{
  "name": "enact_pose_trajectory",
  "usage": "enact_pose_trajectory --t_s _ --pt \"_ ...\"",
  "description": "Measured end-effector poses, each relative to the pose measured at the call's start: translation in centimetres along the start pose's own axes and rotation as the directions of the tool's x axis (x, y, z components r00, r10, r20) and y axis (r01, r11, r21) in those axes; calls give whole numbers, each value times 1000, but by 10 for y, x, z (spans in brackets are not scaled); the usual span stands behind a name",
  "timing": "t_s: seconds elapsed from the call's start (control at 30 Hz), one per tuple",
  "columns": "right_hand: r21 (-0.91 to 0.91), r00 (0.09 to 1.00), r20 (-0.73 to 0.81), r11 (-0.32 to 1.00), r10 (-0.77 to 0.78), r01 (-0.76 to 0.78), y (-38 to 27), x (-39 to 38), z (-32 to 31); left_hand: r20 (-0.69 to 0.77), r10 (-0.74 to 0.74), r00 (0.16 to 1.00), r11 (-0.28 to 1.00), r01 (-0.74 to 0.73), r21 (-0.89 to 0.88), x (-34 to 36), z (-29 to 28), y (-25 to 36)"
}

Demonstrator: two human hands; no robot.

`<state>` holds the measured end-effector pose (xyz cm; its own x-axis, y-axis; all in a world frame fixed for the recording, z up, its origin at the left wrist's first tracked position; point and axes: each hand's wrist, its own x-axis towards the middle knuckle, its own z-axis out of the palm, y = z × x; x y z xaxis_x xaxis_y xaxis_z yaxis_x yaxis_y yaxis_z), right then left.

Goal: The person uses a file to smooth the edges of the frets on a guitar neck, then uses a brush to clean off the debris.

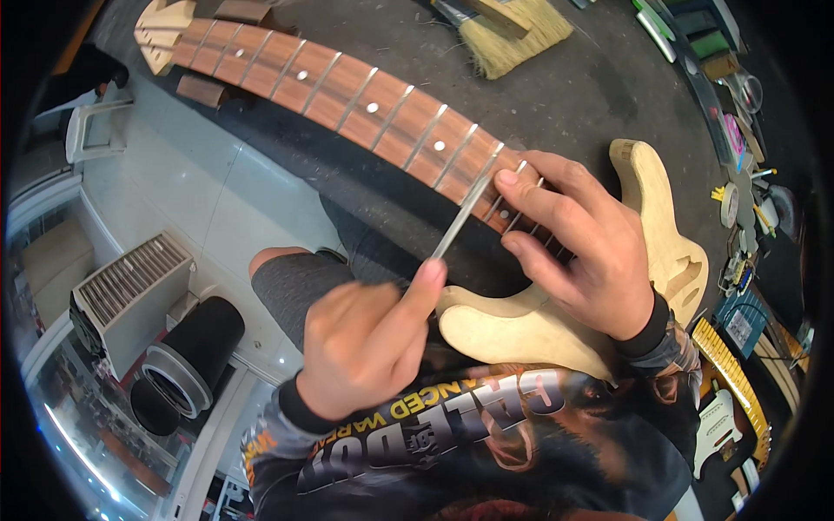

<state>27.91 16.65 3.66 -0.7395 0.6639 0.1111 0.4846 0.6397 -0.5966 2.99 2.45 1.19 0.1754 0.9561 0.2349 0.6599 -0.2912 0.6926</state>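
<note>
A guitar neck (337, 91) with a reddish-brown fretboard, metal frets and white dots runs from the pale headstock (163, 33) at upper left to the unfinished pale wooden body (521, 339) on my lap. My left hand (369, 339) grips a thin metal file (460, 221), index finger along it, and the file lies across the frets. My right hand (582, 239) rests on the fretboard's body end, fingertips on the wood beside the file, thumb at the near edge. The neck lies over the edge of the dark worktop (591, 87).
A wide brush (512, 43) and small wooden blocks (200, 89) lie on the worktop. Tools and a tape roll (730, 207) line the right side, with another guitar (734, 382) below. A slatted box (130, 286) and black cylinder (208, 339) stand on the lower left.
</note>
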Motion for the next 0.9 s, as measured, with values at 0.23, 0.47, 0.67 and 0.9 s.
enact_pose_trajectory --t_s 0.23,0.47,0.67,0.9 --pt "22 1000 -8 1000 17 -17 4 0 2 -81 -1 997 999 -2 -36 55 21 -4" --pt "-16 997 -60 999 -38 37 4 2 10 13 -88 996 996 88 8 6 -2 8" --pt "50 999 -12 997 52 -52 2 -2 -2 -34 16 999 1000 -15 18 42 17 -2" --pt "47 1000 -7 999 17 -17 1 3 1 -77 15 997 1000 -16 -12 49 21 -4"
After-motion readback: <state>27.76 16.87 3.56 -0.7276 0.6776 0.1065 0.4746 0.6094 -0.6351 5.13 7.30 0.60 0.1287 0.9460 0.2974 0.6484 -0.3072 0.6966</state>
